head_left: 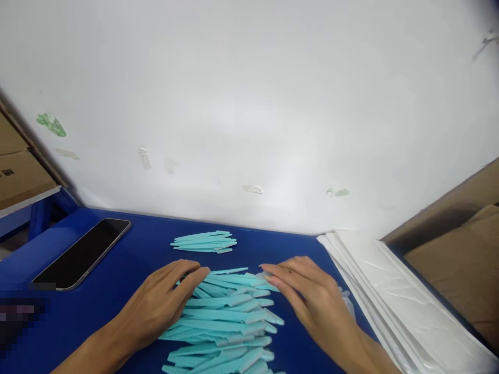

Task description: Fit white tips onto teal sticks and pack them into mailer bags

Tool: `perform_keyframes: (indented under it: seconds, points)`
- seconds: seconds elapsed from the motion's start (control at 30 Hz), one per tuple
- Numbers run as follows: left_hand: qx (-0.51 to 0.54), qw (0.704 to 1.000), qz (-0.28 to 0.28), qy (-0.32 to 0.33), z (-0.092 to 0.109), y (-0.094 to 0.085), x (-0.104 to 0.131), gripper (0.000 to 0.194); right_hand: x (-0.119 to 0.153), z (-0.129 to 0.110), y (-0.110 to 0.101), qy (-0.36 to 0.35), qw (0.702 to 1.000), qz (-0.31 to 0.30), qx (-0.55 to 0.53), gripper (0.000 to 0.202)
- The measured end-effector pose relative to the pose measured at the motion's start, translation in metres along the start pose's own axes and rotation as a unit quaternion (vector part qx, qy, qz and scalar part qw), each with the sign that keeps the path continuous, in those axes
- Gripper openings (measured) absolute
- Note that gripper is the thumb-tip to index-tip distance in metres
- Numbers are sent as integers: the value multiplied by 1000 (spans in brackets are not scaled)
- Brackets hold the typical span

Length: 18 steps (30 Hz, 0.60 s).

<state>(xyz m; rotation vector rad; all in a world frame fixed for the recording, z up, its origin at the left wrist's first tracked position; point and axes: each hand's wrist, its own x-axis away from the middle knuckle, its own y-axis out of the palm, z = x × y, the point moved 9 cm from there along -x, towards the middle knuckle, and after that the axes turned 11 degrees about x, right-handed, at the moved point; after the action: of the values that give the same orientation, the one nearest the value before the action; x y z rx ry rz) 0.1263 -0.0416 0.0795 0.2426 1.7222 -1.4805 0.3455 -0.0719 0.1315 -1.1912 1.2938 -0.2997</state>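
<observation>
Several slim turquoise eyebrow razors (226,327) with pale, translucent tips lie in a long overlapping pile on the blue table, handles to the left. At the pile's far left edge is my left hand (163,296), thumb and fingers closed, with one turquoise razor handle showing at the thumb tip. My right hand (315,291) pinches a small translucent cap (264,275) at the tip end of the uppermost razors. Its palm hides part of some clear pieces (348,301) on the table. Beyond the hands lies a smaller bundle of razors (205,242).
A black-screened phone (86,252) lies at the left on the blue table (152,234). White plastic sheets or bags (390,296) are stacked along the right edge. Cardboard boxes (463,265) stand at the right and left. A white wall (234,104) closes off the back.
</observation>
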Motion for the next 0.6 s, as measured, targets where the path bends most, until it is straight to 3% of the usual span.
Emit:
perform_keyframes:
  seconds: [0.23,0.43,0.6]
  points:
    - [31,999,12,-8,11,-6,-2,33,-7,-13,15,-15,1000,-9,-18,21]
    - [49,998,22,-26,10,-6,0,28,1,-11,9,-18,999,42,-13,25]
    - [61,998,24,-18,14,-8,1,28,1,-14,12,-21,999,32,-26,20]
